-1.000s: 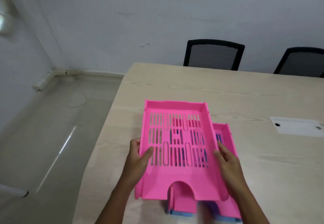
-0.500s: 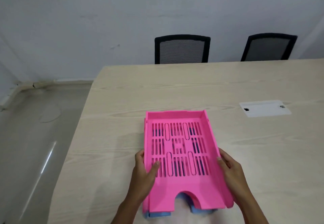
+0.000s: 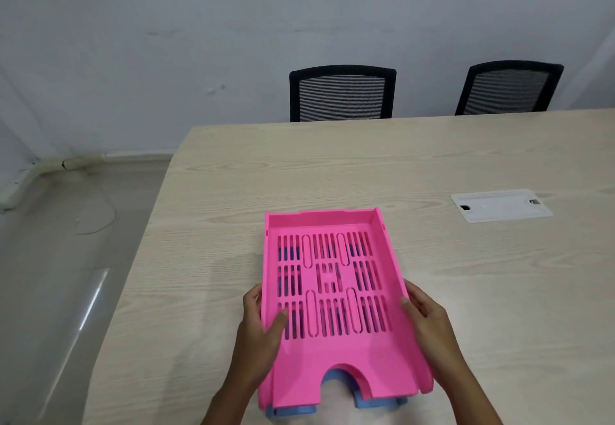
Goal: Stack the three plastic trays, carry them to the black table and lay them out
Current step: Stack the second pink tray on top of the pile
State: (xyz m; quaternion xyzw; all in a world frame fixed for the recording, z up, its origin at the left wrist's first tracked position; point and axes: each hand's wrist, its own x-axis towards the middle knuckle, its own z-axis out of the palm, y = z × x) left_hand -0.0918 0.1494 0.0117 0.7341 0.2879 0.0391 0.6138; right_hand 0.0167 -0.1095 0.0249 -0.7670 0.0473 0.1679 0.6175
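Note:
A pink slotted plastic tray (image 3: 332,354) lies on top of a stack on the light wooden table (image 3: 332,165). A second pink tray's edge (image 3: 427,381) shows under its right side. At the bottom a blue tray (image 3: 299,410) peeks out along the near edge and through the slots. My left hand (image 3: 259,334) grips the stack's left side, thumb inside the top tray. My right hand (image 3: 429,321) grips the right side wall. The black table is not in view.
A white cable-port cover (image 3: 501,205) is set into the table at the right. Two black mesh chairs (image 3: 342,93) (image 3: 507,88) stand at the table's far edge against the wall. Grey floor (image 3: 60,274) lies beyond the table's left edge.
The top pink tray has come down over the second pink tray, which stuck out to the right a second ago; the trays now line up. My view swung right.

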